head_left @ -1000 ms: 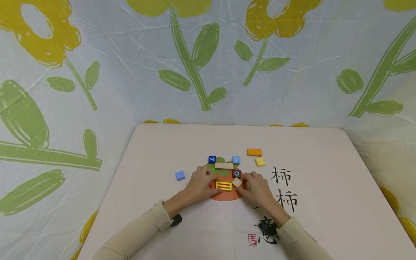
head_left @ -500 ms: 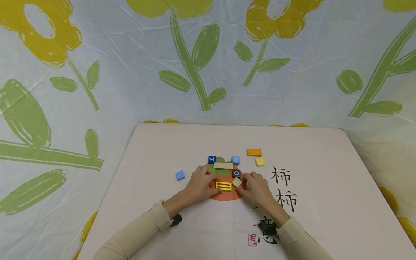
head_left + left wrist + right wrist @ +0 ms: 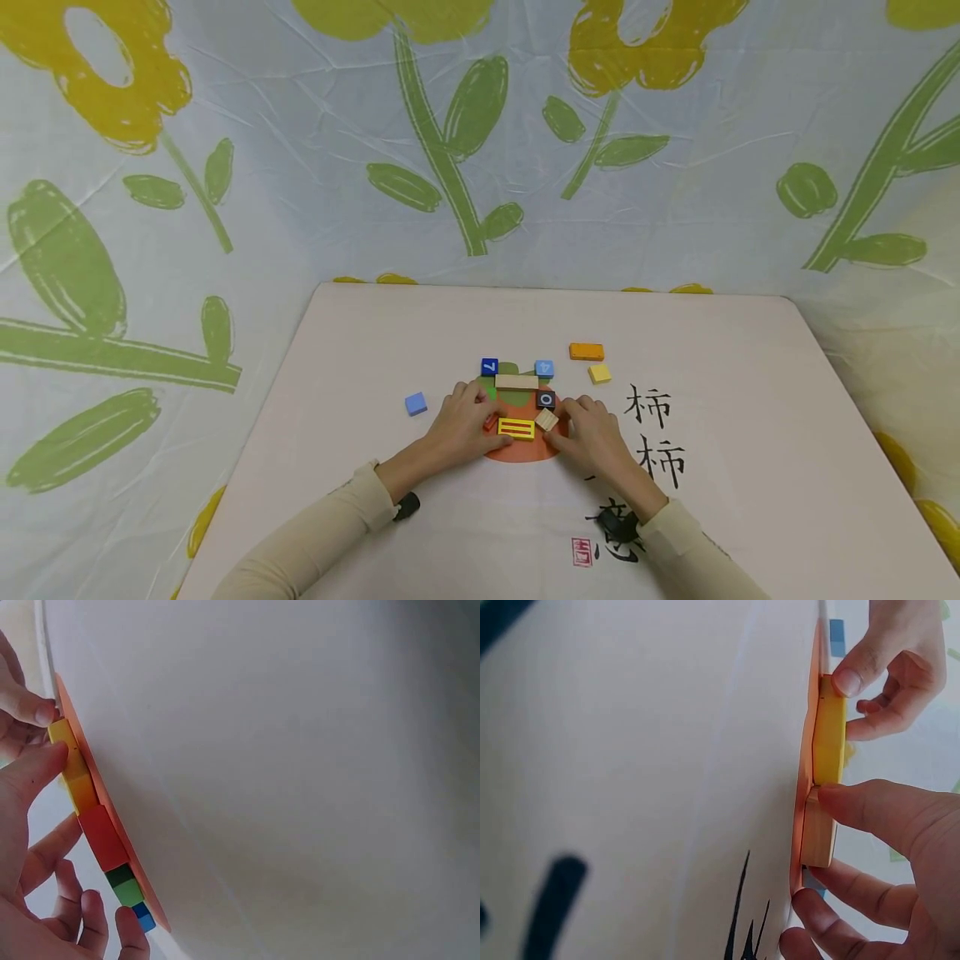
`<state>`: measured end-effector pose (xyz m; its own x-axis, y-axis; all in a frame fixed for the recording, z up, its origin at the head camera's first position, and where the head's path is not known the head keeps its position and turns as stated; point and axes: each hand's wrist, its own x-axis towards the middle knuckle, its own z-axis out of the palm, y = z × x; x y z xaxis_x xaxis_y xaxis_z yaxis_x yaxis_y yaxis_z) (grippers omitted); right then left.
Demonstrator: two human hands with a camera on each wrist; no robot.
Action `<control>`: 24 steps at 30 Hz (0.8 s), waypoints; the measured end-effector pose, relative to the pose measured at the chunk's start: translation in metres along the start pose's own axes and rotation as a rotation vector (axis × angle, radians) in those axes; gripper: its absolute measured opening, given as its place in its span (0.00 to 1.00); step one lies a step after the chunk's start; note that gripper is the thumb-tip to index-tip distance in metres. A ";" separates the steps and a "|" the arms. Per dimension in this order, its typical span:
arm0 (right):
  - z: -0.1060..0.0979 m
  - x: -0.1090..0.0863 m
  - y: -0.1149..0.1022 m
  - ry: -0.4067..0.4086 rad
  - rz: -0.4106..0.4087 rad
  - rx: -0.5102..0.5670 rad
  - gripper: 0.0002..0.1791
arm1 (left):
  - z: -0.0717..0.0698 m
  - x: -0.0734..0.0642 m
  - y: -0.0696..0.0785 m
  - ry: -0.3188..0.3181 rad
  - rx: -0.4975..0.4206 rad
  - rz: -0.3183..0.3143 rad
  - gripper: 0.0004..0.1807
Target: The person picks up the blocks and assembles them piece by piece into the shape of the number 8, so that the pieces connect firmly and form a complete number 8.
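A flat orange shape [image 3: 517,453] with green leaves at its top lies on the table under several small blocks. My left hand [image 3: 459,423] pinches the left end of a yellow block [image 3: 516,429] with red stripes, thumb in front and index finger behind. Beside it, partly hidden by that hand, is a red block [image 3: 103,836]. With thumb and index finger, my right hand [image 3: 598,433] pinches a plain wooden block [image 3: 819,831], tilted against the yellow block's right end. Behind it sits a black block [image 3: 546,400] marked with a ring.
A long wooden block [image 3: 517,382] lies behind, between a dark blue 7 block [image 3: 490,367] and a light blue 4 block [image 3: 544,368]. An orange block [image 3: 587,352], a yellow cube [image 3: 599,374] and a blue block [image 3: 416,404] lie apart. Black characters [image 3: 660,457] mark the tabletop.
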<state>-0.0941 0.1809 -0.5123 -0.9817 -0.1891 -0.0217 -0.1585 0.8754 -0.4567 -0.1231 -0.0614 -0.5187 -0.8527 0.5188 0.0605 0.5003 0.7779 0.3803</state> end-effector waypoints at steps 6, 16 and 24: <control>0.000 -0.001 0.000 0.007 -0.004 0.021 0.15 | 0.001 0.000 -0.001 0.018 0.006 0.022 0.21; -0.002 -0.001 0.000 0.012 -0.006 0.036 0.16 | 0.003 0.000 -0.003 0.017 0.007 0.026 0.21; 0.000 -0.001 0.001 0.021 -0.018 0.034 0.15 | 0.003 0.001 -0.004 0.008 0.008 0.020 0.21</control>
<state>-0.0931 0.1823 -0.5123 -0.9808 -0.1951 0.0053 -0.1729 0.8560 -0.4872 -0.1251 -0.0630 -0.5229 -0.8439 0.5312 0.0750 0.5180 0.7705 0.3715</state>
